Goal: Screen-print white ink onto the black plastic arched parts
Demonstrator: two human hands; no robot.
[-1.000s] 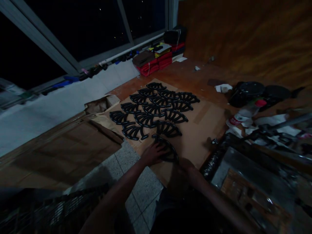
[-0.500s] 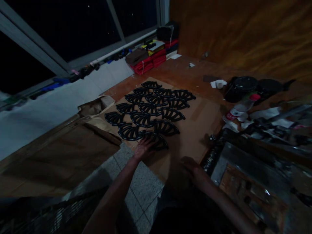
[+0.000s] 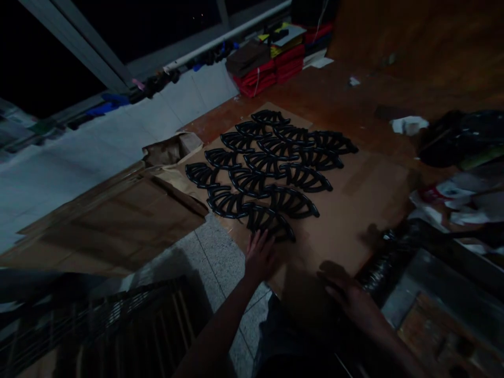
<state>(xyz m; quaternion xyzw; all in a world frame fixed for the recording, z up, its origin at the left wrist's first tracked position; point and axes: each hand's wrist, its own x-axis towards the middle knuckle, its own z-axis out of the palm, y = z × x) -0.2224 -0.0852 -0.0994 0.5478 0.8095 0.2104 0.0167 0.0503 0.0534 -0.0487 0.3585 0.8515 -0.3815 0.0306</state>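
Parts [image 3: 255, 181] on the sheet [image 3: 374, 194] are showing a smooth, black, glossy finish; whether they are being formed of plastic or coated metal, the dim light is not revealing. The sheet itself is presenting as matt, smooth brown cardboard. Left of the sheet, a carton [image 3: 106, 226] is displaying matt, creased cardboard. Behind the sheet, a red bundle [image 3: 271, 73] is looking like matt, folded cloth. Right of the sheet, a wad [image 3: 409, 125] is reading as crumpled white paper, and a roll [image 3: 380, 273] is reflecting as wrinkled, glossy black plastic. Beneath the sheet's near-left edge, the floor [image 3: 205, 247] is showing speckled, hard tile.
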